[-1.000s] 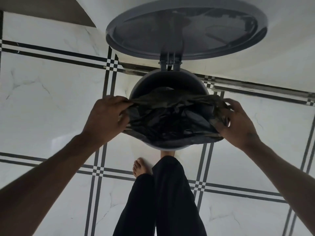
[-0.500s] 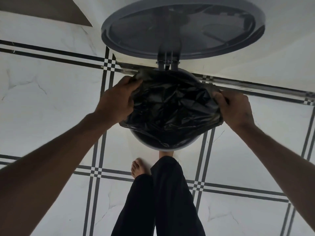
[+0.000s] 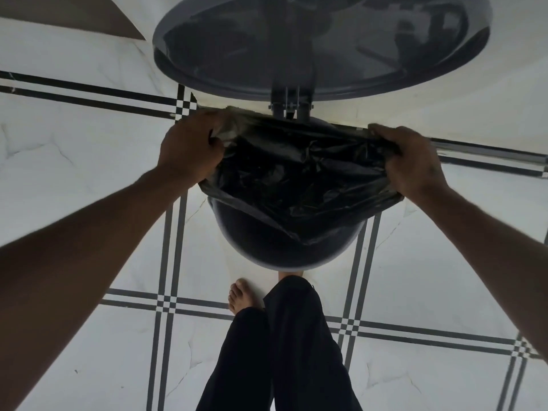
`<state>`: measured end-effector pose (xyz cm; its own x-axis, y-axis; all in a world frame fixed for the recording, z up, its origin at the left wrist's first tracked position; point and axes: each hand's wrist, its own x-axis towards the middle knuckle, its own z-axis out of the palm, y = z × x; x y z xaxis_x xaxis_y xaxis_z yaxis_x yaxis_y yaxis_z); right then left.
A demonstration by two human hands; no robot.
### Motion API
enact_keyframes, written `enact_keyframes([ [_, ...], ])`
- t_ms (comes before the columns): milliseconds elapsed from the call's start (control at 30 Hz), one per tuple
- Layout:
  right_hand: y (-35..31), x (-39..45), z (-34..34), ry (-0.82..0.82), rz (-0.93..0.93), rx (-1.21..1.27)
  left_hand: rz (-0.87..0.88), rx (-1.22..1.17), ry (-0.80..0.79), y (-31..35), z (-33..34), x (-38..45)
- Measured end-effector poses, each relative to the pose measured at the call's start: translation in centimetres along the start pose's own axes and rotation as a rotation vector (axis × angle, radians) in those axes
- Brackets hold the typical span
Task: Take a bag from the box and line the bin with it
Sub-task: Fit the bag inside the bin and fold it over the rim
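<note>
From the head view, the round dark bin [image 3: 284, 247] stands in the middle of the frame on a white tiled floor [image 3: 74, 161] with black lines. Its lid [image 3: 320, 46] is open and stands up at the top of the frame, joined by a hinge [image 3: 289, 109] at the far rim. The black bag [image 3: 296, 179] is stretched over the far part of the bin's mouth; its near edge sags inside, so the near rim is bare. The floor is open to the left and right of the bin. One bare foot [image 3: 241, 295] and dark trouser legs [image 3: 284, 351] are just beside the near wall.

The left hand [image 3: 189, 149] is at the upper left of the bin, fingers curled and pinching the bag's edge. The right hand [image 3: 412, 158] is at the upper right, fingers closed over the other side of the bag's edge. Both forearms reach forward from the lower corners.
</note>
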<state>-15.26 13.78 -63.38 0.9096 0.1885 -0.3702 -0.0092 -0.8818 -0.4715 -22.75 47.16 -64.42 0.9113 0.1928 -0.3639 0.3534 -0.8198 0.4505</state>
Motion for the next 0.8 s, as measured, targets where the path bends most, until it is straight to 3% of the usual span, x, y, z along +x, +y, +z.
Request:
enact_keyframes([
  [233,-0.2,1.6,-0.1,-0.081,0.044,0.060,-0.080,0.004,-0.019,-0.2,1.1,1.7],
  [367,-0.4,2.4,-0.4,-0.069,0.176,0.419,-0.057,0.027,-0.059,-0.4,1.2,2.1],
  [500,-0.6,2.8,-0.1,-0.069,0.275,0.576,-0.020,0.023,-0.146,0.0,1.4,2.4],
  [633,0.4,2.2,2.0,-0.203,0.326,0.520,-0.073,-0.019,-0.289,0.5,1.8,2.7],
  [800,2.0,0.1,4.0,-0.232,0.332,0.382,-0.106,-0.100,-0.261,0.5,0.9,1.6],
])
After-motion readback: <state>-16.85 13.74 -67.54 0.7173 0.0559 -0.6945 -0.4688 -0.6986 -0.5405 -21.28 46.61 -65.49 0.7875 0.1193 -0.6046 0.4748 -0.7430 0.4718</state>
